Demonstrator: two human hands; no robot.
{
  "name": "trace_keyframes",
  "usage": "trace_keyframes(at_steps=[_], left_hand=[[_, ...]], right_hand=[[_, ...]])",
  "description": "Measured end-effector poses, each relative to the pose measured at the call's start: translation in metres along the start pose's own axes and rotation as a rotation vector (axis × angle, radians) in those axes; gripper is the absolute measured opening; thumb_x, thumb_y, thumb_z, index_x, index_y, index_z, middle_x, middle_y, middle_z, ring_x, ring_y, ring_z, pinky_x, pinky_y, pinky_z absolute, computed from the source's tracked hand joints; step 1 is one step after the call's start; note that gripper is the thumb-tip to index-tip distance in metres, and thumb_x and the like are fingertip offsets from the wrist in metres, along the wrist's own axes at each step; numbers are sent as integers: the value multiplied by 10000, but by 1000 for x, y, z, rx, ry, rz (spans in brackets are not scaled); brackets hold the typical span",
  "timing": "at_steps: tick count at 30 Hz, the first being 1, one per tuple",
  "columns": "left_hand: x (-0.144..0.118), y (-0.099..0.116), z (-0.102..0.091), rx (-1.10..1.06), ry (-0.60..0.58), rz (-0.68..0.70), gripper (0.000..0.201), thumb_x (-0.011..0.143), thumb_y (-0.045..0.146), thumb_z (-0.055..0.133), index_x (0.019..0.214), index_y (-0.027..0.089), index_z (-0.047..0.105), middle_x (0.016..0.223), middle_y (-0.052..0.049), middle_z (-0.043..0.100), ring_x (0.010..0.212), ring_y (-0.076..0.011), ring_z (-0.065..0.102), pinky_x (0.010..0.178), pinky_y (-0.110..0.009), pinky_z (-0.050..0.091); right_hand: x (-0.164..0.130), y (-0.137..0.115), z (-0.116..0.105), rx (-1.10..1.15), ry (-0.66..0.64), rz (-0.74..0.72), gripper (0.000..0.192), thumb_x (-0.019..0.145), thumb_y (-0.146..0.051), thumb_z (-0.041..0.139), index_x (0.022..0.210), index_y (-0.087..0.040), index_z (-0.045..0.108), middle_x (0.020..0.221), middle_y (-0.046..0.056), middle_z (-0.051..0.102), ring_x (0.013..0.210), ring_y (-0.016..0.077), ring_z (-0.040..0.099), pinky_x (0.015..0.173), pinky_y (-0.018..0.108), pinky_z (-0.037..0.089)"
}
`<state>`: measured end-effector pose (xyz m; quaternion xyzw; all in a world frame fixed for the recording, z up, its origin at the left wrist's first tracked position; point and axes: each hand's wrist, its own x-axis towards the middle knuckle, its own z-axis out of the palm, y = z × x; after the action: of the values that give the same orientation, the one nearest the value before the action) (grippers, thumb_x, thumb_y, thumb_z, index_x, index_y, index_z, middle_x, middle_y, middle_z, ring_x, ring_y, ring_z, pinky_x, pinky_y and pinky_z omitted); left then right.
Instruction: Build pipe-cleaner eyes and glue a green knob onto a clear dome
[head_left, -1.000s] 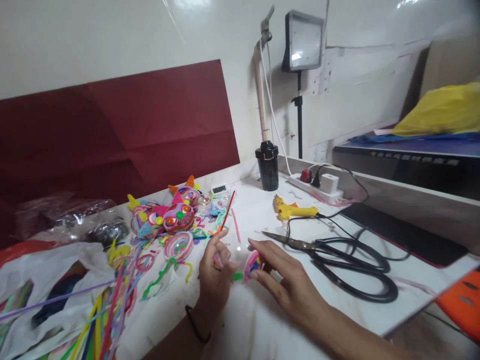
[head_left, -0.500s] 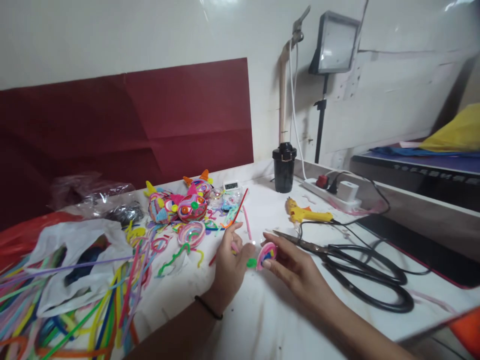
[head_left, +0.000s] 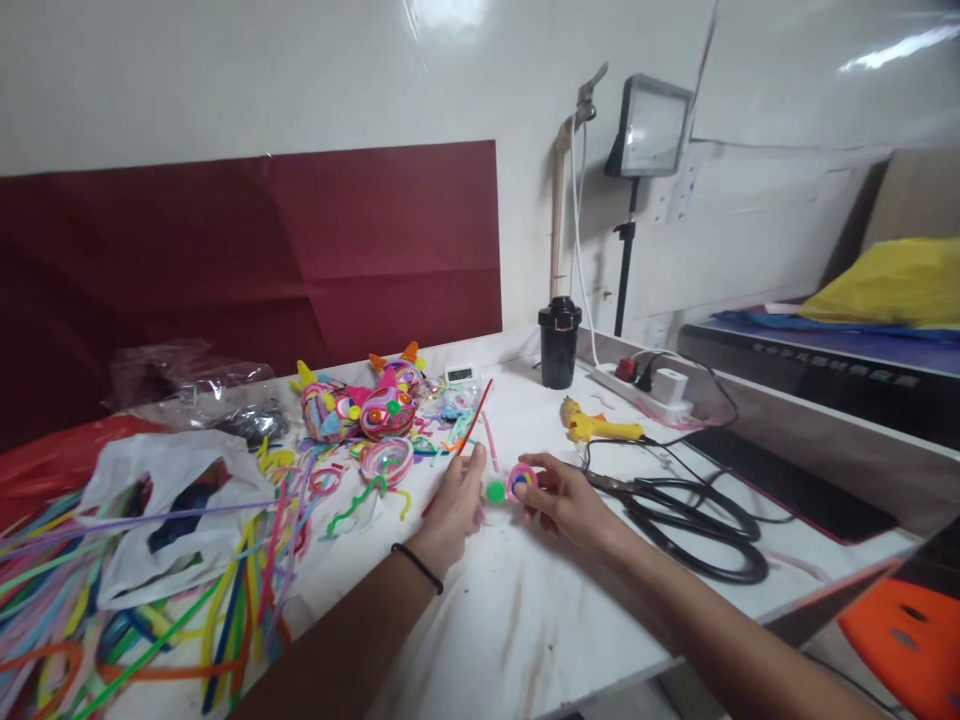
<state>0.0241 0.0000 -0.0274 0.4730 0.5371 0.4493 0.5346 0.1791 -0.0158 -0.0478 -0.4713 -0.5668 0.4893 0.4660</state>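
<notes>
My left hand (head_left: 454, 500) rests on the white table (head_left: 517, 620) with a black band on its wrist, fingers pinched on a small clear piece with a green dot (head_left: 495, 491). My right hand (head_left: 561, 497) holds a small pink coiled pipe-cleaner disc (head_left: 520, 479) with blue and yellow inside, close to the green dot. A red pipe cleaner (head_left: 474, 420) slants up just behind my left fingers.
Finished colourful pipe-cleaner figures (head_left: 358, 410) sit behind. Loose pipe cleaners (head_left: 187, 610) and a white plastic bag (head_left: 169, 500) lie left. Large black scissors (head_left: 690, 520), a yellow glue gun (head_left: 600, 428), power strip (head_left: 649, 385) and black cup (head_left: 559, 343) stand right.
The view has pulled back and tilted, so both hands look smaller and farther off. My hands have stayed together with the pink disc and the green-dotted piece between them.
</notes>
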Motion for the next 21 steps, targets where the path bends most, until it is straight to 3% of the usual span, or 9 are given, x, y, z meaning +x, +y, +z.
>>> trace_keyframes(at_steps=[4,9,11,14,17,21], left_hand=[[1,4,-2,-93,-2,-125,509,825,672,496,936,178,546,583,57,440,404,-61,367,378,-165,130],[3,8,-5,-207,-18,-193,374,915,523,483,966,158,546,608,58,445,414,-47,388,366,-154,162],[3,9,-7,-239,-28,-207,331,934,465,489,1002,148,558,677,36,508,461,-57,442,382,-158,277],[4,9,-7,-271,-45,-232,297,932,385,538,1102,145,573,961,-45,622,724,-135,609,614,-285,530],[4,9,-6,-285,-62,-246,325,917,342,573,1185,159,560,1170,-88,599,970,-214,620,811,-415,543],[3,9,-5,-297,-63,-242,338,915,336,576,1204,163,553,1203,-94,586,1008,-226,611,839,-435,534]], right_hand=[[3,-1,-2,-31,-9,63,235,932,-301,571,1111,-150,557,766,-34,596,496,54,520,422,175,434],[4,-4,-3,-61,0,101,258,934,-315,567,1136,-153,566,930,19,634,670,107,614,563,252,534],[5,-5,-3,-76,7,105,264,931,-314,571,1141,-155,566,970,30,635,715,121,626,600,274,547],[5,-3,-3,-99,13,102,250,929,-311,575,1122,-152,574,970,30,636,720,121,626,605,275,547],[3,-2,-6,-126,19,86,227,930,-311,574,1087,-147,583,906,12,634,654,100,606,555,244,527],[-5,0,-13,-167,34,42,258,907,-332,591,1081,-144,571,762,-21,622,520,77,552,460,207,460]])
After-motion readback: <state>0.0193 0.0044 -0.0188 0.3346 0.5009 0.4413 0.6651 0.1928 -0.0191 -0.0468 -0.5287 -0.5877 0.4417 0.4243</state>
